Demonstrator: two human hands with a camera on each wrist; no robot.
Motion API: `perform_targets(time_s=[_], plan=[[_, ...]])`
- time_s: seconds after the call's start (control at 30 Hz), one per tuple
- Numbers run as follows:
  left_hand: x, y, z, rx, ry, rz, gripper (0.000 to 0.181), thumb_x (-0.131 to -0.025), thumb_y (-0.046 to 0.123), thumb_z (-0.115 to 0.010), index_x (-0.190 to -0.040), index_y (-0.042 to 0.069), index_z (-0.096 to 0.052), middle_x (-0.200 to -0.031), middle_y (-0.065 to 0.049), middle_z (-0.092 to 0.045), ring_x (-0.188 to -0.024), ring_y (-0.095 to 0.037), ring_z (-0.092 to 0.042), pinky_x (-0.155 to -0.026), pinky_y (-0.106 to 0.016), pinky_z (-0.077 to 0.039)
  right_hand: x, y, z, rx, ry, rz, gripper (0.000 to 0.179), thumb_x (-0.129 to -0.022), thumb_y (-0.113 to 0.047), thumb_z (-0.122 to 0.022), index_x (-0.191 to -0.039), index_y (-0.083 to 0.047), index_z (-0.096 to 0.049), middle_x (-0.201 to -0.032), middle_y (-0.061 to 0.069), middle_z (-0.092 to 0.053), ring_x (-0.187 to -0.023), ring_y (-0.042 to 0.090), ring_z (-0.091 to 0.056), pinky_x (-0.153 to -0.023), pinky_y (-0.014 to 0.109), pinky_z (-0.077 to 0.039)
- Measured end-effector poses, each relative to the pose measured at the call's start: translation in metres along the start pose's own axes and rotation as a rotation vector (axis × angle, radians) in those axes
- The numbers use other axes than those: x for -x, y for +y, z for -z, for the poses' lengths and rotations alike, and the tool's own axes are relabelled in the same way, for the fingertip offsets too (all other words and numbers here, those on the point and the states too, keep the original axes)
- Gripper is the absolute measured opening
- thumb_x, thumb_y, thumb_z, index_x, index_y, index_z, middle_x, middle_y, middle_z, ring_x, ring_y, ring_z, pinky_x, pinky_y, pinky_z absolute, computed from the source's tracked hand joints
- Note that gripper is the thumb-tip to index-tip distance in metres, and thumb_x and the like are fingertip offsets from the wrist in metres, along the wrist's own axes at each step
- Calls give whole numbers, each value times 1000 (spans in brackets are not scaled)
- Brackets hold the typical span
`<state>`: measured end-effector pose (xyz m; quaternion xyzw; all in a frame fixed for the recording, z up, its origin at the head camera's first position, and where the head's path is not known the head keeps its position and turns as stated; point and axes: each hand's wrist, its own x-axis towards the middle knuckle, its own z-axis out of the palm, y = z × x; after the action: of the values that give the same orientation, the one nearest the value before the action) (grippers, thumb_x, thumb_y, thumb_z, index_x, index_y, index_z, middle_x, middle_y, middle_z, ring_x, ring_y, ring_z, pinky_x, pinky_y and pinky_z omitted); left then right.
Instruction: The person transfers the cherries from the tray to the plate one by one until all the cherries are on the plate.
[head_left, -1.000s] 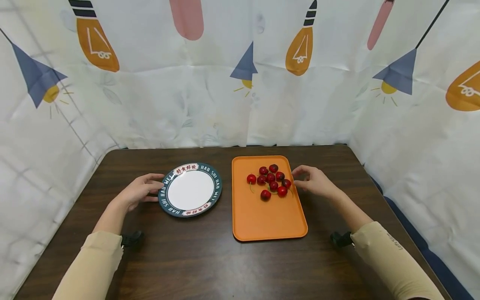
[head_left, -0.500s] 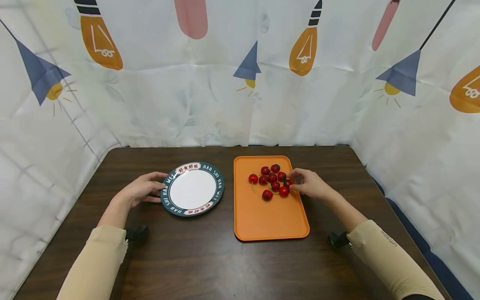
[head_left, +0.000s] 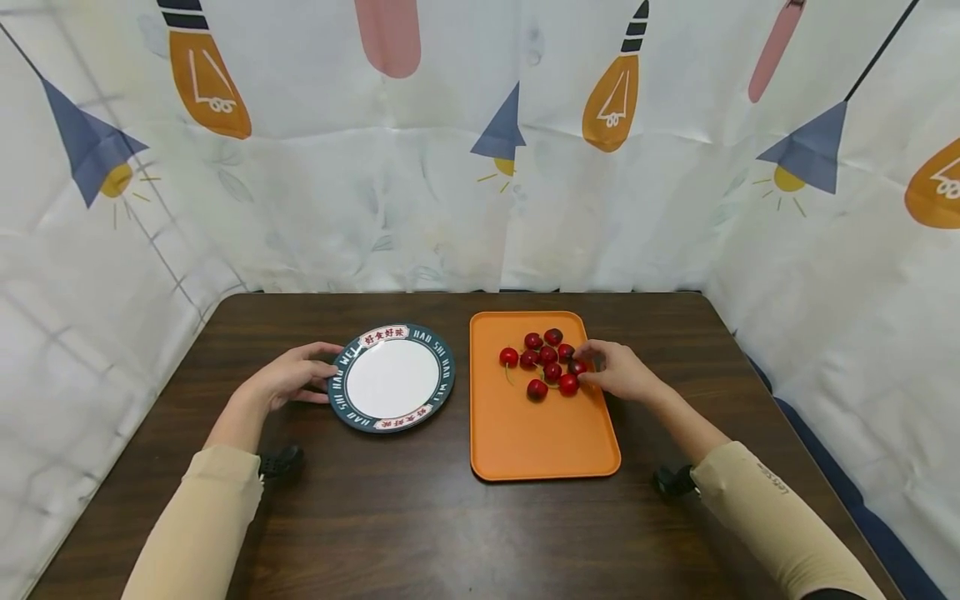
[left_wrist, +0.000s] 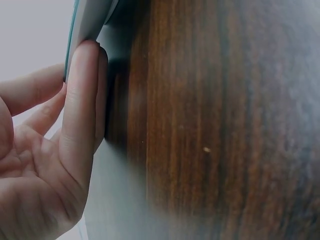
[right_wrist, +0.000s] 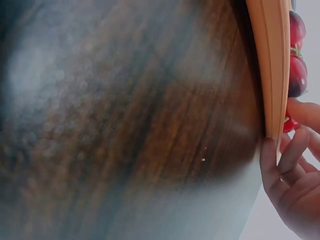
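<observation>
A round white plate (head_left: 393,379) with a dark teal lettered rim rests on the table, left of an orange tray (head_left: 540,442). My left hand (head_left: 296,377) grips its left edge; in the left wrist view, fingers (left_wrist: 82,85) reach under the raised rim. Several dark red cherries (head_left: 548,355) are grouped in the tray's upper half. My right hand (head_left: 618,371) reaches over the tray's right edge, thumb and forefinger on either side of the rightmost cherry (head_left: 577,367). The right wrist view shows this cherry (right_wrist: 290,124) partly hidden between the fingers, other fingers against the tray wall.
Both objects are on a dark wooden table (head_left: 390,508), with a gap between plate and tray. A white patterned curtain (head_left: 420,208) hangs behind the table and along both sides.
My right hand has moved left from beside the tray's edge to the rightmost cherry. The plate, in my left hand, has shifted slightly right toward the tray. The view has turned a little.
</observation>
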<state>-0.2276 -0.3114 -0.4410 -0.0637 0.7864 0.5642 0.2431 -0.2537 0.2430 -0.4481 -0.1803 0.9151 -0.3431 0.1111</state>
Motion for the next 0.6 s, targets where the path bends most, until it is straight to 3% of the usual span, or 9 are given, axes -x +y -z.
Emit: perform_targets(time_s=[0.4, 0.6], plan=[[1, -2, -1, 3, 5, 4, 56, -107, 15, -52, -158, 3, -31, -127, -21, -48, -99, -27, -59, -85, -41, -61, 3, 0, 0, 12, 2, 11, 28, -92, -13, -78, -117, -7, -65, -113, 11, -65, -70, 23, -50, -62, 35, -48], [0, -3, 2, 19, -16, 2, 59, -105, 13, -54, -158, 2, -30, -128, -21, -48, -99, -27, -60, -86, -42, -61, 4, -1, 6, -23, 42, 6, 29, -92, -17, -79, -117, -8, -66, -112, 11, -66, -69, 23, -52, -62, 35, -50]])
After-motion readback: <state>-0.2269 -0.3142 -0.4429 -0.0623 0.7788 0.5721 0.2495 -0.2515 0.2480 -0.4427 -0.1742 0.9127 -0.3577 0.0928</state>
